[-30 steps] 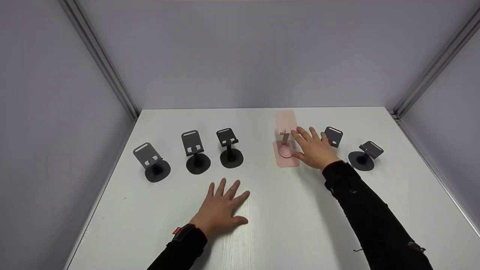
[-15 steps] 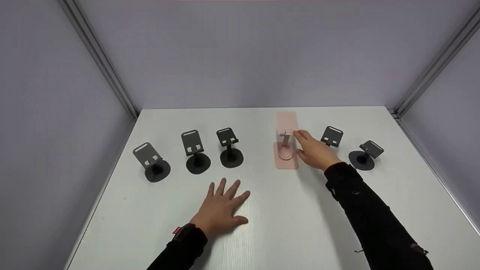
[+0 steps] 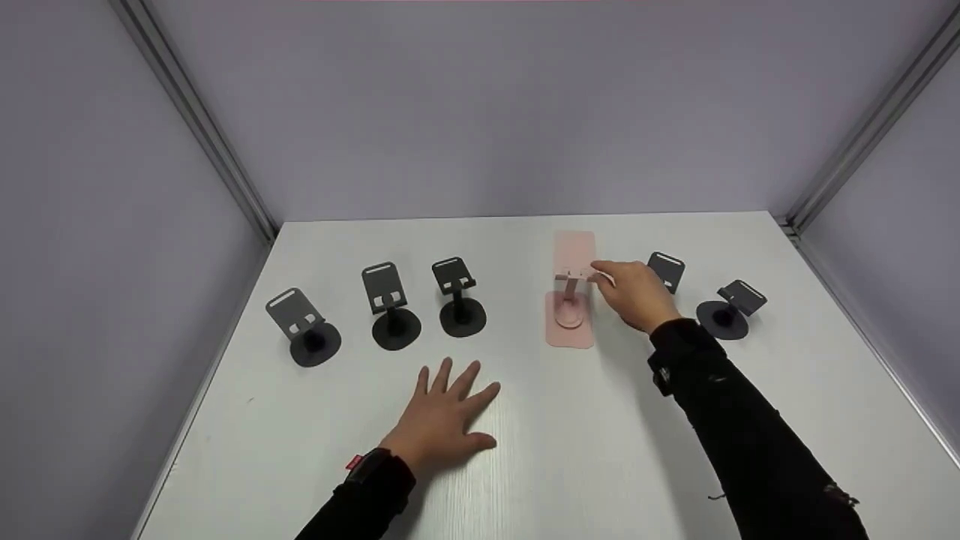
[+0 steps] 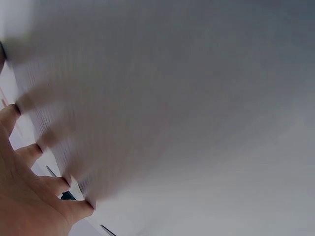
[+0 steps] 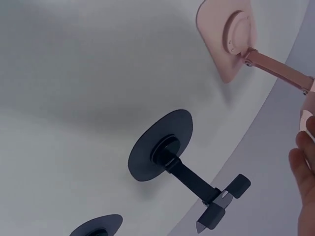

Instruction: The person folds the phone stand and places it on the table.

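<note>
A pink phone stand (image 3: pixel 568 330) with a rectangular base and upright plate stands right of the table's middle. My right hand (image 3: pixel 636 292) pinches the right edge of its plate between thumb and fingers. In the right wrist view, fingers (image 5: pixel 306 155) lie by the back of the plate, and the stand's arm (image 5: pixel 278 70) leans up from its base. My left hand (image 3: pixel 435 427) rests palm down on the white table with fingers spread, holding nothing. Close behind the right hand is a black phone stand (image 3: pixel 666 270), its base hidden in the head view.
To the left, a row of black phone stands has a left one (image 3: pixel 315 341), a middle one (image 3: pixel 395 328) and a right one (image 3: pixel 462 316). Another small black stand (image 3: pixel 722 321) sits at far right. Pale panels (image 3: pixel 480 105) enclose the table (image 3: pixel 540 450).
The right hand's spread fingers have closed onto the pink stand's plate edge. The pink stand has shifted slightly toward the front. My left hand stays in place.
</note>
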Demonstrator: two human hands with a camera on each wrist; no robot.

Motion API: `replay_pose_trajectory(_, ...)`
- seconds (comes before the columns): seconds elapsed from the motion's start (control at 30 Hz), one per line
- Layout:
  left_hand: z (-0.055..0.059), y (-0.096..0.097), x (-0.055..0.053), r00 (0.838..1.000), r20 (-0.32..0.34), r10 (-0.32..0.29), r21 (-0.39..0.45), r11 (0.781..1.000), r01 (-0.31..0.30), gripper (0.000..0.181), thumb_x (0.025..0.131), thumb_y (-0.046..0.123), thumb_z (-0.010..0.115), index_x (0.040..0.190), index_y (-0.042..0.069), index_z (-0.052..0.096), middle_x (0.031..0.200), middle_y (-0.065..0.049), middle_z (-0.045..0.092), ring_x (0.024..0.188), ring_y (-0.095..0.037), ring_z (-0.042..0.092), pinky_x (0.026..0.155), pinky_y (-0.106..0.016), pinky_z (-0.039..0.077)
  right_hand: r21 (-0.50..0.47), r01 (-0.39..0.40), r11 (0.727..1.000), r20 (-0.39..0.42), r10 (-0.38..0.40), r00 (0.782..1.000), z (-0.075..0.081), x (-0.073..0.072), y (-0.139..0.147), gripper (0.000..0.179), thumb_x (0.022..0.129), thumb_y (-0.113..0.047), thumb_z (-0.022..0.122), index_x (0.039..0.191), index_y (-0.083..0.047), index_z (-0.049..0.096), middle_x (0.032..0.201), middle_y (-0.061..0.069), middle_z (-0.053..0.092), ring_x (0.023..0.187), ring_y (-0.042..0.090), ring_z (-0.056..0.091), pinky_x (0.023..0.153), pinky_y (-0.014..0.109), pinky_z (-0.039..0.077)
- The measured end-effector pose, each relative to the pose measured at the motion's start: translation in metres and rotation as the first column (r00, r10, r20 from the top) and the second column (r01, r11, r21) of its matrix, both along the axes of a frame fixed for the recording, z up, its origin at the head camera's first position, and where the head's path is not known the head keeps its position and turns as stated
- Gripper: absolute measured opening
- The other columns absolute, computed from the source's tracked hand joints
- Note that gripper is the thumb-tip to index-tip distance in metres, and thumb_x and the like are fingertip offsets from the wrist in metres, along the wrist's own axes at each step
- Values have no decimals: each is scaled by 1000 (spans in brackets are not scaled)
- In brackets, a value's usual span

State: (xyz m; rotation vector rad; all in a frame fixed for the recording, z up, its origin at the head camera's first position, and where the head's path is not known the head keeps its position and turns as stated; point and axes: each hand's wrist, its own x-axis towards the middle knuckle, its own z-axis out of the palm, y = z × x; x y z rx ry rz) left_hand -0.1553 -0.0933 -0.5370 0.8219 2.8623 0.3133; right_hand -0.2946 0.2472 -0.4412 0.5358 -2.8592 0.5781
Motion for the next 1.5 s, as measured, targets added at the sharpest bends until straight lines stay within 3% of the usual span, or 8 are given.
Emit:
replay_pose_trajectory(0.13, 2, 0, 1, 1000, 17, 1, 13, 1000, -1, 78, 92, 69, 55, 160, 37, 33, 171, -6, 19, 154, -49, 10, 119, -71, 8, -58, 138, 989, 132, -129, 983, 7, -6, -4, 36, 106, -21, 54, 131, 2, 67, 115, 23, 73, 102, 39, 71, 90, 54, 54)
replay_pose_trajectory(0.27, 4, 0, 1, 1000, 27, 3, 18, 1000, -3, 77, 93, 68, 56, 160, 37, 33, 171, -6, 19, 154, -49, 9, 119, -71, 7, -152, 215, 965, 324, -157, 933, 12, -10, -8, 42, 107, -27, 51, 136, 1, 63, 111, 21, 74, 99, 35, 72, 92, 49, 54)
replay_pose_trajectory(0.53, 3, 0, 1, 999, 33, 4, 16, 1000, -5, 78, 93, 68, 55, 160, 36, 33, 171, -6, 18, 154, -49, 9, 119, -71, 7, -150, 98, 984, 394, -32, 919, 11, -11, -8, 41, 106, -26, 52, 134, 1, 65, 110, 22, 74, 102, 35, 70, 94, 50, 53)
replay_pose_trajectory(0.77, 3, 0, 0, 999, 40, 6, 11, 1000, -6, 79, 92, 70, 56, 160, 37, 32, 171, -5, 17, 154, -49, 8, 119, -71, 6, -188, 108, 976, 473, -7, 881, 16, -10, -1, 40, 104, -29, 54, 122, 2, 72, 95, 15, 76, 97, 33, 70, 92, 46, 55)
replay_pose_trajectory(1.07, 2, -1, 0, 1000, 29, 2, 27, 1000, -2, 79, 91, 70, 57, 160, 36, 35, 170, -6, 20, 154, -49, 10, 119, -72, 8, -349, 156, 924, 662, 125, 739, 26, -5, 8, 30, 102, -22, 59, 101, 4, 74, 67, 6, 70, 65, 15, 71, 68, 28, 59)
replay_pose_trajectory(1.13, 2, -1, 0, 1000, 26, 0, 24, 1000, -1, 80, 91, 71, 57, 160, 36, 35, 170, -7, 20, 154, -49, 11, 118, -73, 9, -363, 171, 916, 657, 122, 744, 26, -6, 8, 32, 103, -23, 58, 105, 5, 73, 65, 4, 68, 62, 14, 70, 67, 27, 59)
replay_pose_trajectory(1.3, 2, -1, -1, 1000, 27, -3, 25, 1000, 2, 80, 91, 71, 57, 159, 35, 36, 170, -8, 22, 153, -51, 12, 118, -73, 10, -298, 281, 912, 574, -64, 816, 21, -10, 6, 41, 106, -29, 54, 120, 8, 63, 66, 4, 63, 59, 16, 70, 61, 28, 58)
replay_pose_trajectory(1.5, 2, -1, -2, 1000, 28, -1, 22, 1000, 1, 80, 91, 71, 56, 160, 36, 35, 170, -7, 21, 154, -50, 11, 118, -73, 9, -237, 358, 903, 618, -145, 773, 10, -14, 0, 46, 107, -35, 50, 121, 8, 59, 73, 8, 62, 59, 16, 67, 55, 27, 57)
